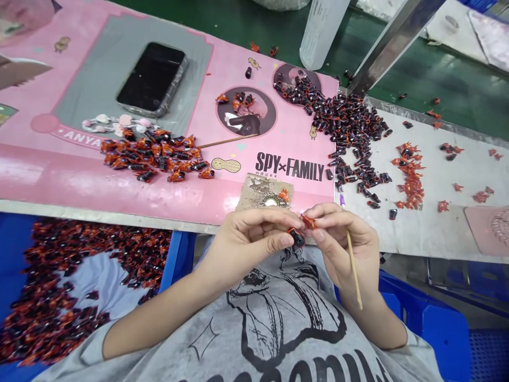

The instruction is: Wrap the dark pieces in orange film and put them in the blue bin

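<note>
My left hand pinches a small black plastic piece with an orange edge, held in front of my chest. Close against it, my right hand grips a small orange plastic piece between thumb and fingertips. The two pieces meet or nearly meet; which, I cannot tell. A thin wooden stick is also tucked in my right hand and points down past the palm. Just beyond my hands lies a small board with wet-looking glue and an orange piece on it.
Black pieces are heaped at centre right, with orange pieces beside them. Joined black-and-orange pieces lie at left near another stick, a bracelet and a phone. A blue bin full of pieces stands below left. A metal post rises behind.
</note>
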